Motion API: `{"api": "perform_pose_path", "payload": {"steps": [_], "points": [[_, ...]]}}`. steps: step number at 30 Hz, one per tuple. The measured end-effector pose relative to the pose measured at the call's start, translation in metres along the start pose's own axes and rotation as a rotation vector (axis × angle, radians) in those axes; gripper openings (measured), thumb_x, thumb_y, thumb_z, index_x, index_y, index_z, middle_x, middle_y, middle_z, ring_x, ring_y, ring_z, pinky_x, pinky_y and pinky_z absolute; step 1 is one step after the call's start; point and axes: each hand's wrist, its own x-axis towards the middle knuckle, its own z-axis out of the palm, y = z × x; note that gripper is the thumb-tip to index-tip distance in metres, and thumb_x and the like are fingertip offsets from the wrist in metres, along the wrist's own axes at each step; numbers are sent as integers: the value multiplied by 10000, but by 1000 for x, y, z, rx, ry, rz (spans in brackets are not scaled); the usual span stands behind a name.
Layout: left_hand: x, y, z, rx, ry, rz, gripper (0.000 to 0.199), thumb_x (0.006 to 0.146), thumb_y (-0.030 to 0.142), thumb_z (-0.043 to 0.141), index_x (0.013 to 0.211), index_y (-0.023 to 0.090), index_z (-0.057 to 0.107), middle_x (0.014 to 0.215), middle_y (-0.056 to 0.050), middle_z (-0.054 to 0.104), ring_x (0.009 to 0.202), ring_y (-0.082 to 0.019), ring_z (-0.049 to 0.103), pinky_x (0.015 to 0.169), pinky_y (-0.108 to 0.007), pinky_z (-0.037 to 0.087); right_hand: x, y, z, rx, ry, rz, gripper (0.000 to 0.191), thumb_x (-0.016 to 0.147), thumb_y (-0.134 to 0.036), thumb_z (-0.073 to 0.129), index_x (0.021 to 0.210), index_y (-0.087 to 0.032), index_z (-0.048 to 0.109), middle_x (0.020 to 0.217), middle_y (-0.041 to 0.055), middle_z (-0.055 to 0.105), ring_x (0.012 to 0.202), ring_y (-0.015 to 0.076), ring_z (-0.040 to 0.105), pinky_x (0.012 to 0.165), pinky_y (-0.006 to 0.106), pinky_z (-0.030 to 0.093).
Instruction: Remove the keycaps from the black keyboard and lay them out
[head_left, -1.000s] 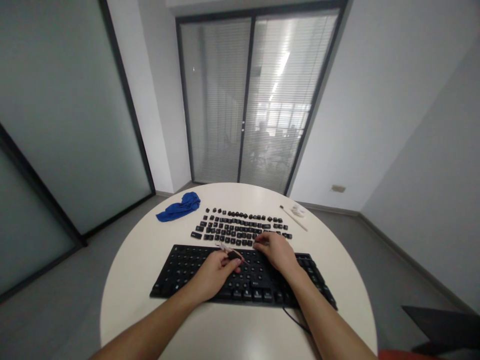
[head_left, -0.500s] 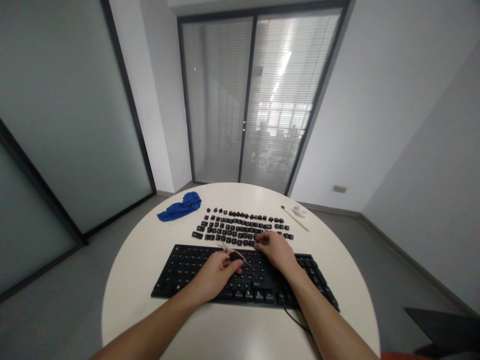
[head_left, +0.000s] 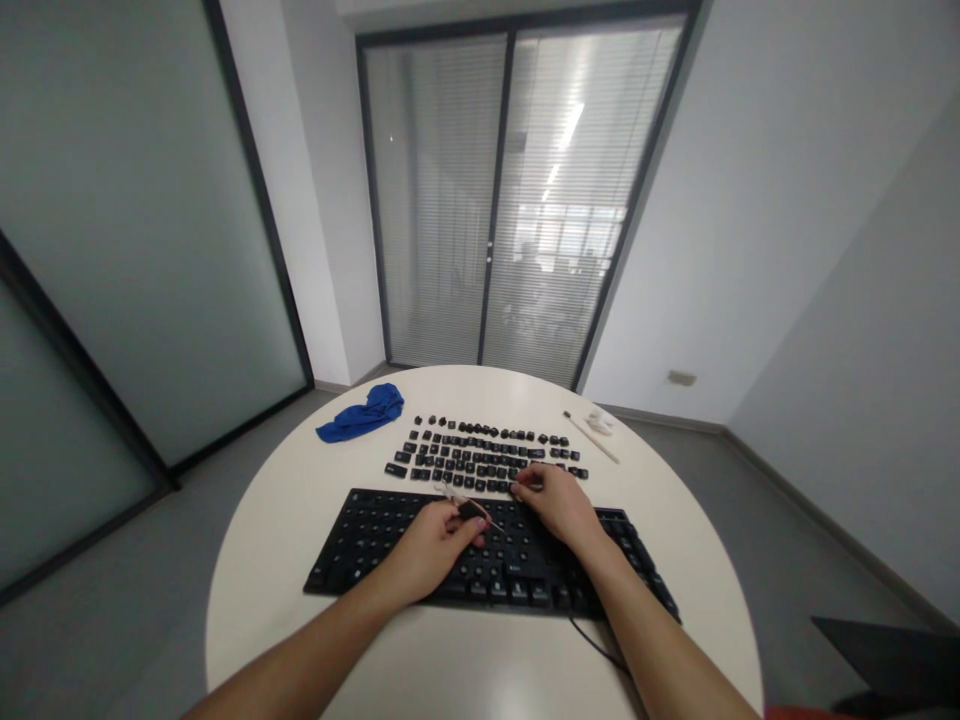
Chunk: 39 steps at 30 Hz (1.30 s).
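My left hand [head_left: 439, 540] is closed over the middle of a black keyboard [head_left: 352, 545], much of which has bare key sockets. Between its thumb and fingers sits a dark keycap-like piece [head_left: 471, 511]. A pale, thin-stemmed item [head_left: 452, 493] sticks out from the same hand; its kind cannot be made out. My right hand [head_left: 553, 500] reaches over the keyboard's back edge, fingertips pinched at the right part of the nearest row of loose black keycaps [head_left: 469, 483]. Its fingers seem to be on a keycap there, mostly hidden by the fingertips.
Several rows of keycaps lie behind the keyboard on the round white table [head_left: 259, 560]. A blue cloth [head_left: 364, 413] is at the back left. A thin brush [head_left: 592, 438] and a crumpled white item [head_left: 600, 422] lie at the back right. A black cable [head_left: 596, 645] runs off the front.
Almost nothing differs. Both hands keep their places, and the whole view has shifted very slightly.
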Motion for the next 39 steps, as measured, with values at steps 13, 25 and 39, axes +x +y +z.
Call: {"api": "perform_pose_path", "payload": {"steps": [13,25,39], "points": [[-5,11,3,252,66,189,234,931,256,493,1019,175,694,879,-55,712,843,-222,636,791,-315,473,-32,-37,-22,548,-129,-441,338,898,-363,605,1204,-230,654,1036,57,732,897,191,668,825,332,523],[-5,21,1,221,150,178,188,861,310,612,828,160,721,782,-37,665,664,-161,583,632,-276,465,-26,-18,-34,616,-108,-309,214,788,-393,724,880,-201,750,860,40,755,757,178,658,715,307,507],[-7,16,5,2,96,205,187,789,249,689,964,191,718,1092,-70,684,979,-211,630,811,-320,525,-31,-6,-41,612,-432,-298,251,769,-425,739,850,-189,762,709,13,722,638,142,613,606,251,449]]}}
